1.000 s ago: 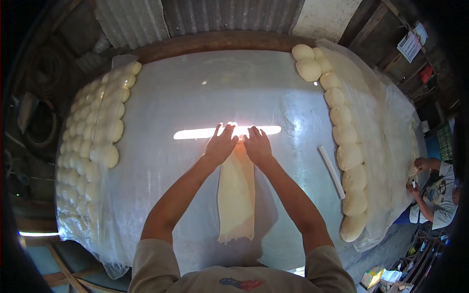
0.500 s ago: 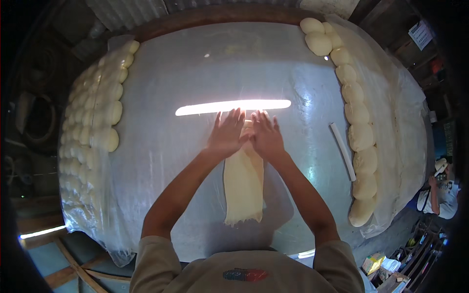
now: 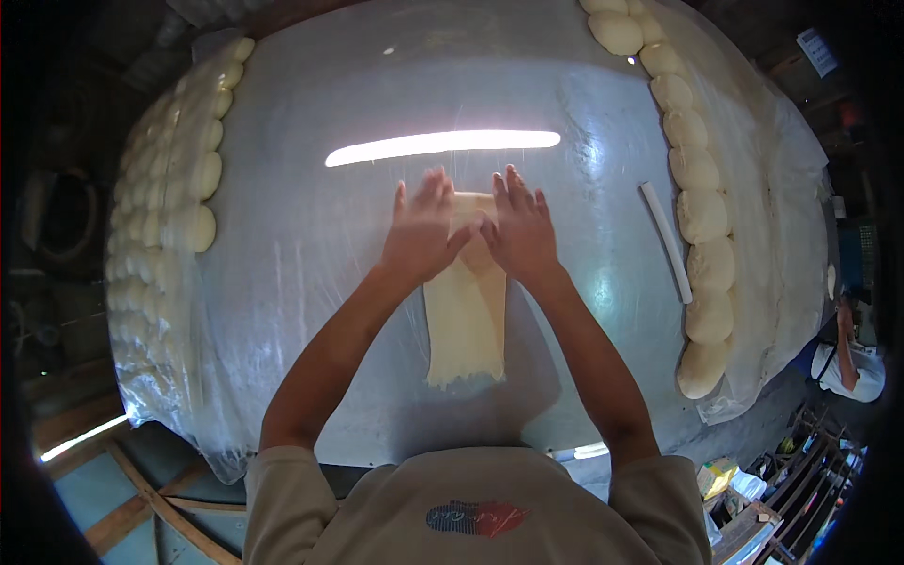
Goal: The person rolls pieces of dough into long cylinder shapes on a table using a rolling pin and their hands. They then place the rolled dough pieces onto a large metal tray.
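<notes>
A flat, pale strip of dough (image 3: 466, 330) lies lengthwise before me on the metal-looking tabletop (image 3: 311, 226), its near edge ragged. Over the left side of its far end is my left hand (image 3: 421, 226), fingers stretched forward and slightly blurred. My right hand (image 3: 520, 226) is over the right side, fingers also extended, the thumbs angled toward each other. Between the hands the far edge of the strip shows, straight and pale. Neither hand grips anything; whether the palms press on the dough is hard to see.
Rows of round dough balls (image 3: 205, 229) sit under clear plastic sheeting on the left. More dough balls (image 3: 702, 217) line the right side beside another plastic sheet (image 3: 777, 245). A thin white rod (image 3: 666, 243) lies near them. Another person (image 3: 847, 367) is at far right.
My hands have drawn slightly back toward me over the dough and moved a little apart, uncovering its far edge. The whole view has shifted, so the table sits higher in the picture.
</notes>
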A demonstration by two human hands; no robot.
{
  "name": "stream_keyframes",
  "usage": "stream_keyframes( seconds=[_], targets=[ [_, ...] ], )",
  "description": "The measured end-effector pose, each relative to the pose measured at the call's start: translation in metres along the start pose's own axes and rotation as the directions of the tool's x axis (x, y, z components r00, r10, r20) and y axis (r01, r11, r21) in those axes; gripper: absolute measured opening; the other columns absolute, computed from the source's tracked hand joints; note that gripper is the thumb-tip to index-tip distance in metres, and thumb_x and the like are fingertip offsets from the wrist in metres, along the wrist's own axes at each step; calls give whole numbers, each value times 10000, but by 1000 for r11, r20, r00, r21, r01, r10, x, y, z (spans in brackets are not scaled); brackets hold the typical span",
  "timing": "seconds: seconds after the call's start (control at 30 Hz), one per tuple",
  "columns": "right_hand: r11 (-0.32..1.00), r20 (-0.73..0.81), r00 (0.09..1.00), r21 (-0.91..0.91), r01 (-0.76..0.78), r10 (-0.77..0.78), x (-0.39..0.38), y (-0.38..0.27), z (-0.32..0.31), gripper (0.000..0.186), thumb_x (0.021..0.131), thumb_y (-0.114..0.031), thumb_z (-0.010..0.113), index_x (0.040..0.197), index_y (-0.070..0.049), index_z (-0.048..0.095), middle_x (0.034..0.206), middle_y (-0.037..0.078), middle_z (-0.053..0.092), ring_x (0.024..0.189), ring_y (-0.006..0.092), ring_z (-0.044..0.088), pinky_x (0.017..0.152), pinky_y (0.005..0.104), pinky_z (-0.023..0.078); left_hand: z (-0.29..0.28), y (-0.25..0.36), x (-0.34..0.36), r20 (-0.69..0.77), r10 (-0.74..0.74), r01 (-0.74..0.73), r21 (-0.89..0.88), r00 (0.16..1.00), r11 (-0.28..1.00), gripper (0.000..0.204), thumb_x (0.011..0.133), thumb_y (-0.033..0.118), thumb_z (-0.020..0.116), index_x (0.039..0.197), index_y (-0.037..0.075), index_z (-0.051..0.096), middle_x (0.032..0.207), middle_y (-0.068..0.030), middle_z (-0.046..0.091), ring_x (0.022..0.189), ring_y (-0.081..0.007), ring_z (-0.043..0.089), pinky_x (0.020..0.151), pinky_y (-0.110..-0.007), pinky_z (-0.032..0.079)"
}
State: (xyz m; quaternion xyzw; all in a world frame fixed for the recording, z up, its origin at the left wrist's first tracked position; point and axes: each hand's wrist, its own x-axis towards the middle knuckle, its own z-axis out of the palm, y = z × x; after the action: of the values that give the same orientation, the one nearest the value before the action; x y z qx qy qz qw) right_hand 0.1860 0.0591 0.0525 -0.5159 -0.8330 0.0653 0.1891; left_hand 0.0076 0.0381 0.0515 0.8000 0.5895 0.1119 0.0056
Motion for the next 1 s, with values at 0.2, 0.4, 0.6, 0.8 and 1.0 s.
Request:
stream_keyframes(
  seconds=[0.2,0.4,0.6,0.8,1.0],
  targets=[
    [995,48,996,-59,81,-79,-91,-5,24,597,888,-339,547,1290,87,437,1380,263,414,1291,354,415,1049,537,314,6,17,-81,266,43,3,-171,963,985,836,899,510,506,1431,-69,224,1495,-229,247,1405,-378,199,1114,-554,181],
    [974,618,765,-5,-228,182,-26,-12,-41,539,874,-331,564,1227,71,506,1293,253,492,1247,364,452,1015,497,359,-57,13,-20,842,10,265,-181,540,947,766,922,457,503,1430,-53,242,1471,-237,285,1390,-352,258,1113,-522,218],
    [998,-6,1000,66,-19,20,-67,-14,17,626,890,-335,556,1340,70,396,1402,271,378,1321,386,364,1052,518,327,16,40,-87,63,-118,128,-182,991,975,756,911,434,515,1430,-47,250,1492,-249,238,1389,-359,255,1078,-580,230],
    [1000,167,986,-15,-16,18,-138,-27,7,639,906,-380,525,1358,50,388,1432,229,363,1339,350,351,1101,593,184,-19,45,-134,249,-59,86,-99,967,991,778,891,445,539,1432,-34,251,1496,-234,247,1382,-336,283,1069,-618,213],
    [982,318,930,-16,-187,182,-80,-15,-37,548,913,-352,543,1301,28,467,1393,204,430,1316,301,397,1101,574,201,-71,30,-62,598,-186,325,-132,780,936,705,877,351,591,1397,-33,310,1433,-244,346,1322,-318,370,1071,-544,263]
  ],
)
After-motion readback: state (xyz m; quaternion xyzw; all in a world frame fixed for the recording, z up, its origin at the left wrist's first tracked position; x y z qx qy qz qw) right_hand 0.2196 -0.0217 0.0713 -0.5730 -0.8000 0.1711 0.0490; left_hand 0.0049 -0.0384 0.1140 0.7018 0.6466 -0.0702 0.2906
